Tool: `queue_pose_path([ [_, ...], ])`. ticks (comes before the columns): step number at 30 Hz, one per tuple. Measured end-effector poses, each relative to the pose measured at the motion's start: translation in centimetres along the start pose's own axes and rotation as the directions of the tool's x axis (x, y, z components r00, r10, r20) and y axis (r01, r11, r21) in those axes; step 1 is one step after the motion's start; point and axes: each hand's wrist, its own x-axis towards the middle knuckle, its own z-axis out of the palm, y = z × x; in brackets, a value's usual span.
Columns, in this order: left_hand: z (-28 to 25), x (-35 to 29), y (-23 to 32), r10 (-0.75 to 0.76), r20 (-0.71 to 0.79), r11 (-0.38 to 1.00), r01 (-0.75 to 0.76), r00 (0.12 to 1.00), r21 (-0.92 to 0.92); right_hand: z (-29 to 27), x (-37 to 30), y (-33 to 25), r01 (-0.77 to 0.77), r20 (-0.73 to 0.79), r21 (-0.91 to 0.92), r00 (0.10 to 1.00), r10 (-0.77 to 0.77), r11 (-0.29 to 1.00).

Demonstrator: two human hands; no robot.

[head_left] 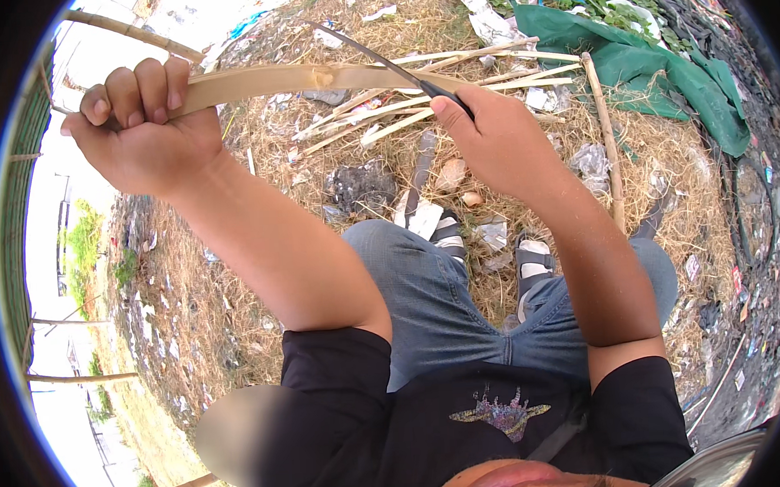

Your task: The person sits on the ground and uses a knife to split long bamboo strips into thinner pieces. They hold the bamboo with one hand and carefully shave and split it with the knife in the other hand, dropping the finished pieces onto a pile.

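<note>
My left hand [145, 124] is raised at the upper left, fingers wrapped round one end of a flat, pale bamboo strip [270, 81]. The strip runs rightward, bowing slightly, with a node near its middle. In my right hand [494, 139] is a knife [443, 94] with a dark handle and a long, slim blade pointing up and to the left. The blade crosses the strip close to its right part; whether it bites into it I cannot tell. My right fingers hide the strip's far end. Behind and below lie several split bamboo strips [394, 128] on the ground.
A crumpled green sheet [643, 67] lies at the upper right, beside a thin bamboo pole [607, 138]. A dark stone [361, 186] and litter rest on dry grass before my sandalled feet [534, 263]. Bamboo poles [137, 32] reach in from the left. A blurred patch covers the lower left.
</note>
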Motion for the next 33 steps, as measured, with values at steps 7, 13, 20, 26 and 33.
queue_pose_path([
  [7,3.2,-0.6,-0.7,0.098,-0.111,0.976,-0.074,0.989,0.206,3.0,-2.3,-2.4,0.077,0.012,0.199,0.997,-0.081,0.977],
  [13,2.1,-0.4,-0.8,0.224,-0.279,0.909,-0.097,0.934,0.406,2.7,-1.7,-2.8,0.11,0.011,0.204,0.993,-0.114,0.973],
  [20,3.4,-0.3,-2.0,0.321,-0.433,0.863,-0.073,0.842,0.499,4.4,-0.1,4.0,-0.077,0.02,0.064,0.997,0.076,0.995],
  [26,3.2,-0.4,-1.6,0.279,-0.272,0.864,-0.117,0.921,0.49,3.5,-1.3,-0.6,0.107,-0.034,0.213,0.994,-0.102,0.971],
  [33,2.3,-0.3,-1.8,0.332,-0.471,0.853,-0.046,0.817,0.521,6.8,-1.3,1.3,-0.009,0.044,0.28,0.999,-0.004,0.96],
])
